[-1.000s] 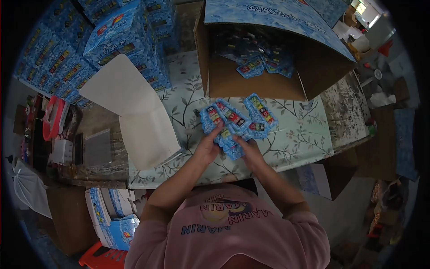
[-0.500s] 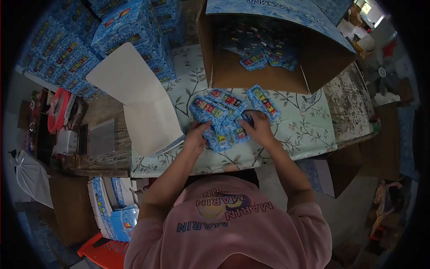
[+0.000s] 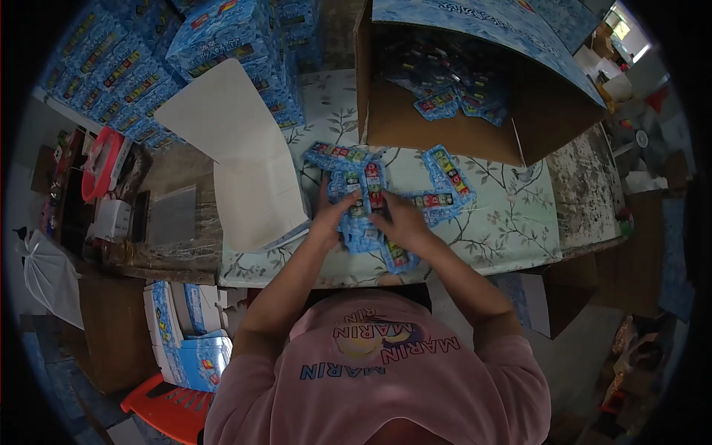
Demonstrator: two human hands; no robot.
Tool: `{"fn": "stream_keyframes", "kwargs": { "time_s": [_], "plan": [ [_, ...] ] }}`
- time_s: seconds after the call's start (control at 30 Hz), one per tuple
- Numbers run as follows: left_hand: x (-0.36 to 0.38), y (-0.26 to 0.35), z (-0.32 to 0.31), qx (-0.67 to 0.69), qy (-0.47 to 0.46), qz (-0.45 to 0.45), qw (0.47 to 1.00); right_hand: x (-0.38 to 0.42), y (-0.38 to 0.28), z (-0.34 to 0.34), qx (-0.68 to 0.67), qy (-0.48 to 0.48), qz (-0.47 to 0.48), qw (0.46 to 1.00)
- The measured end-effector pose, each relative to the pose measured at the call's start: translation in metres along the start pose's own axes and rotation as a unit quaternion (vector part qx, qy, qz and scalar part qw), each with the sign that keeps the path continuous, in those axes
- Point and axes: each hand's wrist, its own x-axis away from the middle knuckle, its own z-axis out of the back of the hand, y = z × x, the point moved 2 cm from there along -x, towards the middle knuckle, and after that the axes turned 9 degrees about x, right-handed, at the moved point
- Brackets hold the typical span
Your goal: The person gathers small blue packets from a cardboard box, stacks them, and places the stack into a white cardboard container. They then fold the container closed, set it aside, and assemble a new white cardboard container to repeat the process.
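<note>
On the flowered tablecloth lies a loose pile of blue sachets (image 3: 363, 236) printed with colourful strips. My left hand (image 3: 331, 216) grips the left edge of some upright sachets (image 3: 355, 182), thumb on top. From the right, my right hand (image 3: 403, 221) closes on the same bunch, its fingers by a red-striped sachet (image 3: 374, 178). Another sachet (image 3: 335, 153) lies across the top of the pile. Just right of my right hand, a few sachets (image 3: 447, 178) overlap on the cloth. One sachet (image 3: 399, 257) pokes out below my right hand.
A large cardboard box (image 3: 437, 137) lies open toward me, with many sachets inside. Left of my hands an unfolded white carton (image 3: 259, 185) lies on the cloth. Blue printed boxes (image 3: 222, 44) are stacked behind it. An orange chair (image 3: 167, 408) stands below left.
Both hands have gathered the sachets into a more upright bunch. Some sachets now lie to the right, beside the one there before. The view has shifted slightly.
</note>
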Motion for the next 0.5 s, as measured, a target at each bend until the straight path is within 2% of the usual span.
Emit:
{"fn": "stream_keyframes", "kwargs": {
  "time_s": [0.03,0.1,0.17,0.23,0.37,0.4,0.43,0.47,0.5],
  "plan": [
    [-0.001,0.006,0.002,-0.025,-0.025,-0.001,0.999,0.011,-0.002,-0.009,0.000,-0.005,-0.003,1.000],
    [-0.004,0.015,0.003,-0.051,-0.031,0.020,0.998,0.029,-0.008,-0.024,-0.037,0.094,0.128,0.987],
    [-0.007,0.024,0.001,-0.096,-0.053,0.043,0.993,0.041,-0.001,-0.037,-0.052,0.074,0.116,0.989],
    [-0.014,0.027,0.001,-0.130,-0.055,0.038,0.989,0.054,0.004,-0.038,0.049,0.133,0.150,0.978],
    [-0.017,0.023,0.001,-0.180,-0.075,-0.001,0.981,0.054,0.033,-0.019,0.124,0.121,0.141,0.975],
    [-0.021,0.019,0.006,-0.181,-0.076,-0.001,0.981,0.051,0.050,-0.013,0.169,0.152,0.114,0.967],
    [-0.026,0.015,0.010,-0.250,-0.089,-0.028,0.964,0.047,0.064,-0.007,0.213,0.182,0.087,0.956],
    [-0.031,0.011,0.013,-0.317,-0.102,-0.056,0.941,0.043,0.076,-0.001,0.215,0.183,0.087,0.955],
    [-0.028,0.013,0.007,-0.314,-0.103,-0.058,0.942,0.039,0.089,0.009,0.228,0.224,0.046,0.946]
  ]
}}
